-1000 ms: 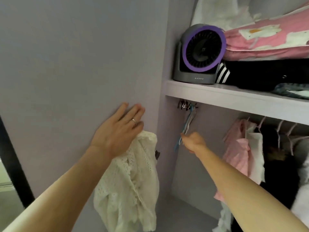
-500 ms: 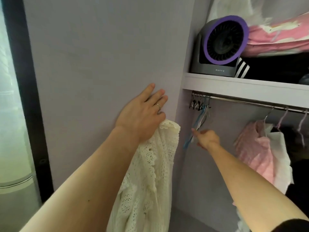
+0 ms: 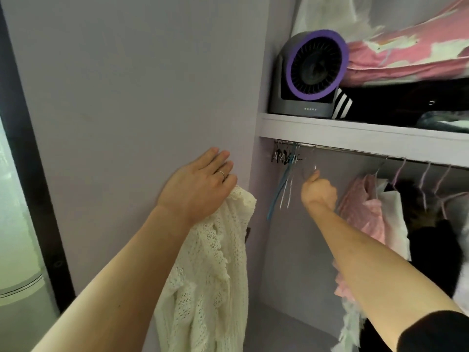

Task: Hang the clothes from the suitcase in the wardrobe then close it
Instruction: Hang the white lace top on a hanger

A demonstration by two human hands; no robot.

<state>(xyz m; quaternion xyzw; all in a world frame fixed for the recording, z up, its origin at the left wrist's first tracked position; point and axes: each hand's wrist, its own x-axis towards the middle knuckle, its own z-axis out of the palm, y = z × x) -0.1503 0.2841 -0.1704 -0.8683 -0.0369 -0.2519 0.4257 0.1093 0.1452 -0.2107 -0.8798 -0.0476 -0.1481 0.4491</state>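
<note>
You reach up with both arms, hands well apart. Your left hand (image 3: 200, 184) lies left of the metal hanging rail (image 3: 355, 151), below its level. Its fingers are straight and flat against the lilac wardrobe panel (image 3: 127, 97). A cream lace knit garment (image 3: 210, 270) hangs from under the palm, lower than the rail and left of it; how the thumb holds it is hidden. Your right hand (image 3: 318, 193) is just below the rail, near its left end. Its fingers are curled into a fist around what looks like a thin silver wire hanger (image 3: 314, 168), whose tip shows above the thumb; blur hides the rest. At the rail's left end hangs a bunch of empty clip hangers (image 3: 285, 157), and a blue wire hanger (image 3: 276, 196) dangles below it, between your two hands. Further right along the rail hang a pink ruffled garment (image 3: 363, 214), partly behind your right arm, and a black garment (image 3: 436, 252). Just above the rail runs a white shelf (image 3: 380, 133). It carries a grey fan with a purple ring (image 3: 313, 72), a black item with white stripes (image 3: 342, 104) and pink-and-white bedding (image 3: 406, 52).
</note>
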